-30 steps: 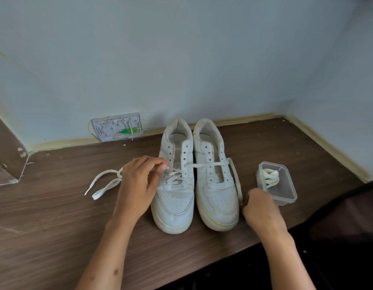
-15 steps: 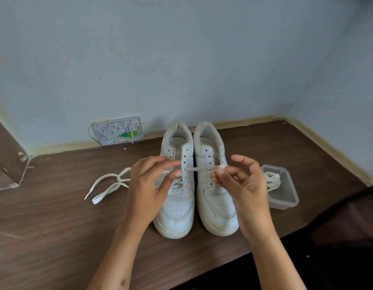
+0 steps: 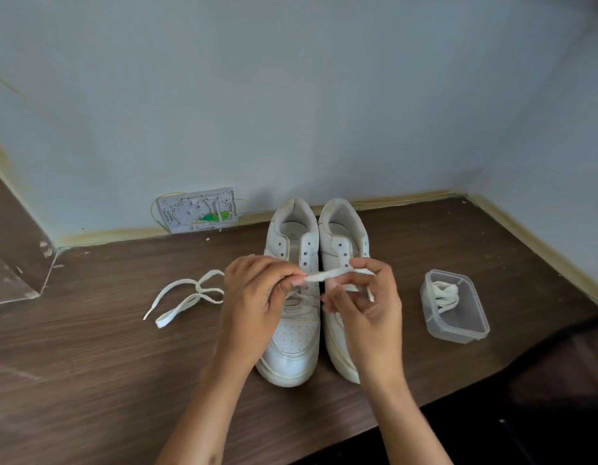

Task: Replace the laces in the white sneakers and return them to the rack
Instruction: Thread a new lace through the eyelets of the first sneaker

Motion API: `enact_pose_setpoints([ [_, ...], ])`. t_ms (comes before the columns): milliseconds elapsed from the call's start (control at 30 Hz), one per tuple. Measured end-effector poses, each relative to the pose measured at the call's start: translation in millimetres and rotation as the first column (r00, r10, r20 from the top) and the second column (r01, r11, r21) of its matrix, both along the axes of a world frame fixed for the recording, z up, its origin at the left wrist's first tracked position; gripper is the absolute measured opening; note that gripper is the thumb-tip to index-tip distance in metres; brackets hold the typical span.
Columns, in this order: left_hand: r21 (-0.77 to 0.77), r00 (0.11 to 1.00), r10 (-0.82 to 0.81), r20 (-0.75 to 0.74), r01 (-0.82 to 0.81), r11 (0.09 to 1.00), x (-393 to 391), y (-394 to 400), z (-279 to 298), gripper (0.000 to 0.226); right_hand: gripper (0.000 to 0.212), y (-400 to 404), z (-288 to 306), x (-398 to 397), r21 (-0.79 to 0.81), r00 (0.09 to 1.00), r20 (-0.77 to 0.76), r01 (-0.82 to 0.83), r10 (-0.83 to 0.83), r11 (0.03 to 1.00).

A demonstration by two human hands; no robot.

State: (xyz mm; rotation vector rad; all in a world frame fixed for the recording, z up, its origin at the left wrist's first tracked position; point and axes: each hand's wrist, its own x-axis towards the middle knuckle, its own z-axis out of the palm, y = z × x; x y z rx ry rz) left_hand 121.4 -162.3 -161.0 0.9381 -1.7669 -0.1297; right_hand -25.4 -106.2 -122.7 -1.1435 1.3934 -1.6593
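Two white sneakers stand side by side on the brown table, toes toward me: the left sneaker (image 3: 292,344) and the right sneaker (image 3: 341,236). A flat white lace (image 3: 324,274) stretches between my hands above the shoes. My left hand (image 3: 254,303) pinches its left part between thumb and fingertips. My right hand (image 3: 364,307) pinches its right part over the right sneaker. The lace's other end (image 3: 186,298) trails loose on the table to the left. The left sneaker's lower eyelets are laced; both hands hide much of the shoes' middles.
A clear plastic container (image 3: 458,327) holding a coiled white lace (image 3: 443,295) sits right of the shoes. A grey wall plate with green wiring (image 3: 198,209) is at the wall base. The table's front edge (image 3: 425,402) runs near my right forearm. Walls close off the back and right.
My right hand rose from the table beside the right sneaker and took hold of the lace. Both hands now hold it stretched above the shoes, slightly higher than half a second ago.
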Motion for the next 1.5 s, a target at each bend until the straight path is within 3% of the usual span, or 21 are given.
enact_pose_setpoints([
  [67,-0.025,0.994,0.065,0.086,-0.063,0.998,6,-1,-2,0.011,0.029,0,-6,0,-0.168,0.851,-0.480,0.151,-0.214,0.974],
  [133,-0.046,0.988,0.096,0.122,-0.091,0.995,9,-2,-5,0.009,0.028,-1,-9,1,-0.266,0.718,-0.659,0.058,-0.225,0.962],
  [200,-0.051,0.993,0.063,0.096,-0.058,0.997,9,-2,-5,0.013,0.029,-3,-13,4,-0.232,0.686,-0.718,-0.075,-0.118,0.970],
  [267,-0.025,0.999,0.010,0.031,-0.009,1.000,7,1,-1,0.014,0.032,-6,-19,5,-0.175,0.664,-0.746,-0.144,-0.036,0.974],
  [400,0.064,0.993,-0.016,-0.113,0.024,0.998,3,3,2,0.020,0.024,-9,-22,3,-0.227,0.671,-0.734,-0.094,-0.107,0.969],
  [467,0.076,0.998,0.041,-0.050,-0.037,0.996,4,2,2,0.031,0.020,-10,-20,2,-0.216,0.688,-0.717,-0.062,-0.115,0.974],
  [567,0.196,0.971,0.141,0.193,-0.178,0.964,7,-2,-2,0.080,0.020,-10,-17,3,-0.145,0.716,-0.693,-0.024,-0.085,0.989],
  [633,0.300,0.948,0.129,0.291,-0.219,0.928,6,-3,-4,0.091,0.020,-9,-17,2,-0.124,0.727,-0.682,-0.014,-0.075,0.992],
  [733,0.357,0.934,0.119,0.338,-0.243,0.902,7,-4,-6,0.087,0.014,-8,-19,1,-0.110,0.727,-0.683,-0.009,-0.069,0.994],
  [833,0.412,0.939,0.091,0.332,-0.231,0.881,7,-3,-1,0.070,0.014,-8,-21,2,-0.086,0.727,-0.685,-0.016,-0.047,0.996],
  [900,0.463,0.960,0.042,0.277,-0.171,0.870,6,-3,-2,0.058,0.016,-9,-22,2,-0.086,0.725,-0.687,-0.017,-0.047,0.996],
  [1000,0.509,0.988,-0.054,0.143,-0.026,0.861,10,-5,-1,0.064,0.017,-10,-21,3,-0.098,0.726,-0.685,-0.004,-0.065,0.995],
  [1067,0.508,0.991,-0.086,0.104,0.021,0.861,12,-5,0,0.056,0.018,-11,-22,4,-0.102,0.720,-0.690,0.001,-0.071,0.995],
  [1167,0.504,0.990,-0.053,0.129,-0.019,0.863,13,-2,3,0.041,0.014,-13,-23,7,-0.103,0.689,-0.722,-0.002,-0.073,0.995],
  [1300,0.430,0.976,-0.001,0.218,-0.096,0.898,14,2,8,0.043,0.011,-16,-25,11,-0.128,0.620,-0.774,0.047,-0.130,0.991],
  [1500,0.339,0.941,0.032,0.338,-0.153,0.928,21,5,18,0.042,0.012,-22,-24,12,-0.156,0.630,-0.756,0.089,-0.177,0.984],
])
